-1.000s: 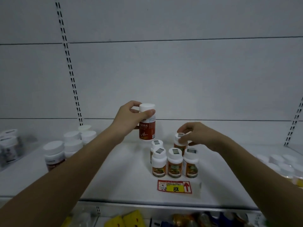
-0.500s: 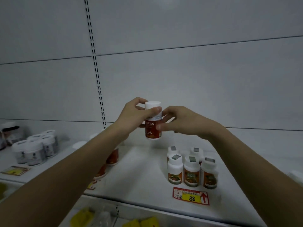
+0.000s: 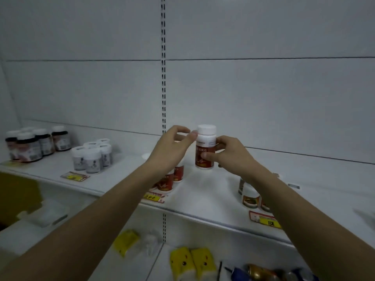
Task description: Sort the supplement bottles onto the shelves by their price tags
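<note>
Red-labelled bottle [image 3: 205, 148] held upright above the shelf [image 3: 205, 201], right hand [image 3: 229, 154] gripping its side, left hand [image 3: 172, 150] loosely curled with a fingertip at its neck; risk: lowering it could topple the matching red bottles [image 3: 172, 178] just beneath the left hand.

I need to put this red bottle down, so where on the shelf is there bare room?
Bare shelf lies under the held red bottle, between the red bottles by the left hand and the orange-label bottles under the right hand. The shelf's left end is crowded.
</note>
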